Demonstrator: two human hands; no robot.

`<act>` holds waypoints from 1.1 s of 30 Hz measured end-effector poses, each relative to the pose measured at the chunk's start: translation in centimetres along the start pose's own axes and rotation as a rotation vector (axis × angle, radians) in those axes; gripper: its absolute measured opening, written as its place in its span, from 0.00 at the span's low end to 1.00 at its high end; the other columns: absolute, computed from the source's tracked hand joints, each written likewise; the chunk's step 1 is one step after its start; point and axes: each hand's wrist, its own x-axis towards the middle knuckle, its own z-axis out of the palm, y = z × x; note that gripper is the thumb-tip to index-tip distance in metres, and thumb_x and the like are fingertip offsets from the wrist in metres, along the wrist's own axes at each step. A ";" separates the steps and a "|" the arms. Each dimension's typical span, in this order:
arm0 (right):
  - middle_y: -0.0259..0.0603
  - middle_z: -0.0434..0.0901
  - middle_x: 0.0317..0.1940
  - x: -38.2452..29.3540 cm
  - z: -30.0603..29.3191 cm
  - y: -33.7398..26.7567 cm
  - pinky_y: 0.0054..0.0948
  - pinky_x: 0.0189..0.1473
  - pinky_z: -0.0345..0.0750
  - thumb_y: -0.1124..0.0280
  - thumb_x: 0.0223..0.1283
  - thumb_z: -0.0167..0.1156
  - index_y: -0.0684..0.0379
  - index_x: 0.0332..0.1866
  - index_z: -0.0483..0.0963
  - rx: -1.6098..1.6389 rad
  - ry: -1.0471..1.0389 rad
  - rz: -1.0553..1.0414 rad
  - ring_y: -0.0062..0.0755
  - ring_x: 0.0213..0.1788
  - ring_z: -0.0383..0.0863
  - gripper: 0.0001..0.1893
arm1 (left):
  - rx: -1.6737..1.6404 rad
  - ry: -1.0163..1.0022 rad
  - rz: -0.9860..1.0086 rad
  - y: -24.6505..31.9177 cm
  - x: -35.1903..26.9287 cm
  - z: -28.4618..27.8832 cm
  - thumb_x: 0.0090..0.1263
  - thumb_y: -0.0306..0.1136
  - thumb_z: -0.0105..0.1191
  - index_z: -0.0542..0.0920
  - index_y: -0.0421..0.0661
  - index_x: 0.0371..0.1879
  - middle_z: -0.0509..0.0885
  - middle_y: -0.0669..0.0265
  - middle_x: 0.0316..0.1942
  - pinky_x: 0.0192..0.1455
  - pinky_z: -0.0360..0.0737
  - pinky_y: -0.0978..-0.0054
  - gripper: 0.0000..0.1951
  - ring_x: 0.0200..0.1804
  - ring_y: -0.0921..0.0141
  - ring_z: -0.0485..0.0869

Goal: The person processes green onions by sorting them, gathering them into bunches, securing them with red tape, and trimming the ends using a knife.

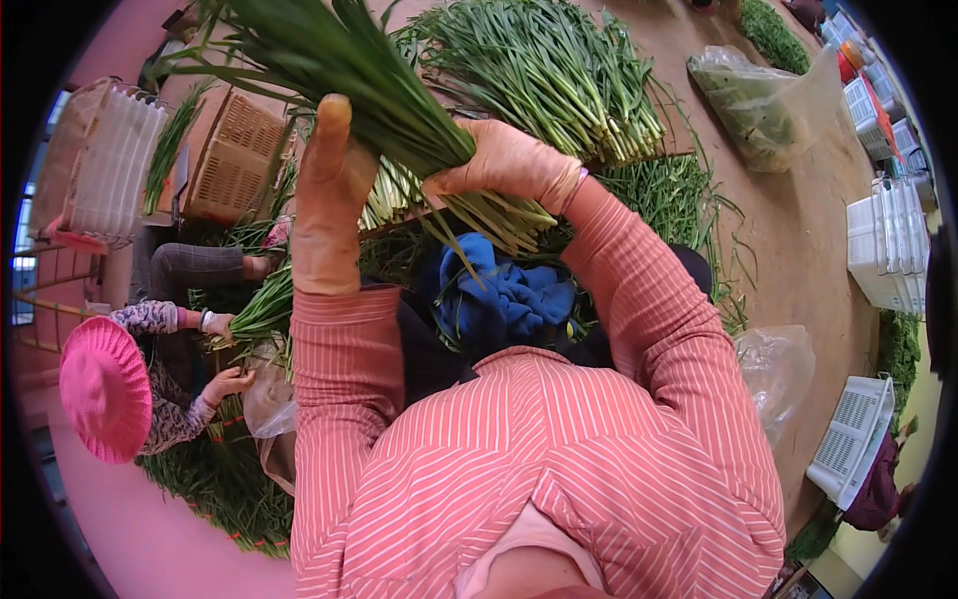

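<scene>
A bunch of long green leafy stalks, resembling garlic chives point(419, 112), is gripped in my right hand point(516, 161). Its pale cut ends point down to the right; its leaves fan up to the left, slightly blurred. My left hand point(334, 202) stands against the left side of the bunch, thumb raised and apart. Leaves hide its fingers. Both hands wear thin pale gloves. Beyond them, a large pile of the same stalks point(554, 75) lies on a low board point(677, 138). A blue cloth point(501, 292) is bunched in my lap under the stalk ends.
At left, a person in a pink hat point(105, 389) handles green stalks point(262, 307). Tied bundles point(224, 479) lie nearby. A brown plastic crate point(239, 157) stands beyond. Loose leaves point(666, 195) litter the floor. At right are a filled plastic bag point(763, 112) and white crates point(887, 243).
</scene>
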 end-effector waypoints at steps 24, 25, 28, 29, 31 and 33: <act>0.36 0.77 0.28 -5.4 -4.5 6.3 0.36 0.36 0.75 0.62 0.47 0.63 0.49 0.35 0.81 -1.139 0.063 0.060 0.41 0.33 0.77 0.09 | -0.421 0.661 -0.395 -6.9 6.3 -8.9 0.65 0.29 0.54 0.77 0.36 0.45 0.81 0.57 0.44 0.52 0.78 0.62 0.12 0.45 0.61 0.80; 0.38 0.79 0.31 -6.6 -5.0 7.4 0.36 0.39 0.76 0.60 0.47 0.63 0.50 0.37 0.81 -1.164 -0.087 0.368 0.42 0.36 0.78 0.11 | -0.443 0.648 -0.395 -6.7 6.6 -8.9 0.65 0.29 0.54 0.78 0.37 0.45 0.81 0.57 0.44 0.52 0.78 0.63 0.12 0.46 0.61 0.80; 0.51 0.73 0.51 -7.9 -3.0 8.3 0.35 0.58 0.69 0.56 0.52 0.62 0.61 0.54 0.72 -0.891 -0.021 0.272 0.48 0.55 0.72 0.26 | -0.460 0.649 -0.369 -6.2 6.9 -8.2 0.65 0.28 0.54 0.77 0.38 0.46 0.81 0.59 0.45 0.52 0.78 0.61 0.12 0.46 0.62 0.80; 0.53 0.70 0.56 -7.2 -2.1 8.2 0.35 0.61 0.66 0.55 0.50 0.63 0.62 0.60 0.66 -0.820 0.029 0.223 0.50 0.59 0.68 0.34 | -0.478 0.636 -0.361 -6.1 7.1 -8.2 0.65 0.28 0.54 0.77 0.38 0.46 0.81 0.60 0.44 0.52 0.77 0.61 0.12 0.46 0.62 0.80; 0.50 0.75 0.50 -4.8 0.1 8.4 0.37 0.57 0.70 0.50 0.46 0.65 0.60 0.58 0.68 -0.879 0.179 0.081 0.50 0.54 0.73 0.35 | -0.474 0.642 -0.415 -6.5 7.7 -8.3 0.64 0.27 0.55 0.77 0.38 0.46 0.82 0.59 0.43 0.53 0.77 0.58 0.13 0.45 0.62 0.80; 0.51 0.79 0.42 -3.0 1.8 11.7 0.36 0.52 0.74 0.48 0.45 0.65 0.62 0.57 0.68 -0.556 0.087 0.337 0.49 0.46 0.78 0.36 | -0.527 0.519 -0.431 -7.2 8.1 -8.0 0.63 0.27 0.55 0.77 0.38 0.46 0.81 0.59 0.44 0.52 0.77 0.58 0.13 0.45 0.62 0.80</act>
